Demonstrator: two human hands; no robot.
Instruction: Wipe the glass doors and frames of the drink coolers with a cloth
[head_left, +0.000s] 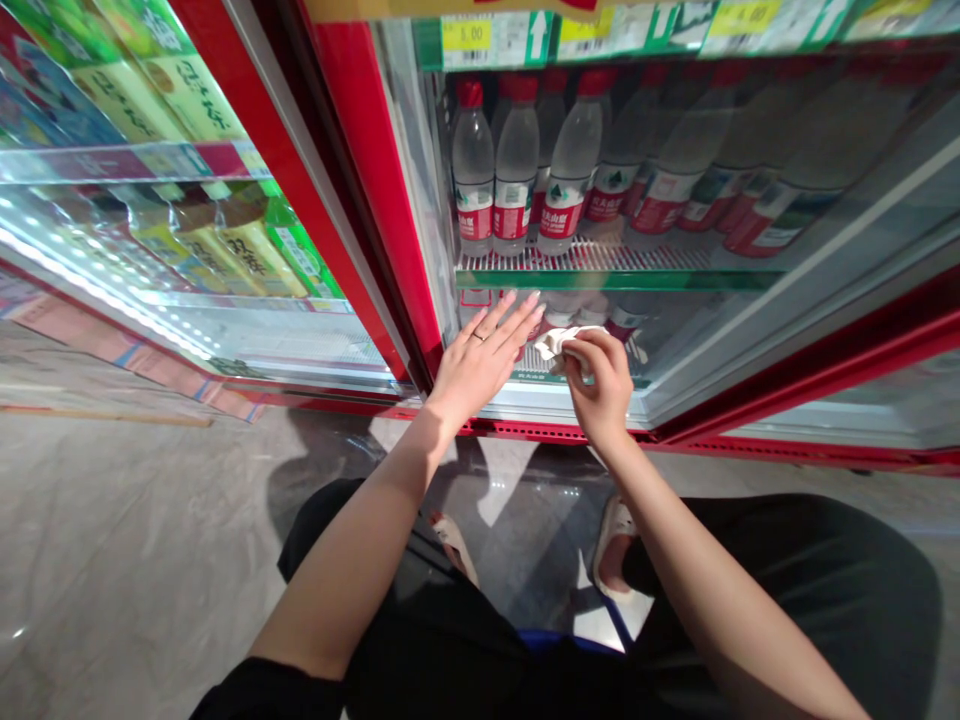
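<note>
My left hand [484, 358] is stretched out, palm towards the glass door of a red-framed drinks fridge, its fingers nearly straight and a ring on one of them. To its right, my right hand [602, 385] pinches a crumpled white cloth or tissue [562, 342] against or just in front of the glass. Behind the hands is a lower wire shelf with bottles partly hidden. Above them, water bottles [566, 165] with red caps and red labels stand on a green-edged shelf [615, 281].
A second fridge section on the left holds green and yellow drink bottles [255, 240]. A red door frame [810, 360] slants across the right. Price tags [469, 38] line the top. My knees and sandaled feet [616, 550] are below on the grey floor [150, 530].
</note>
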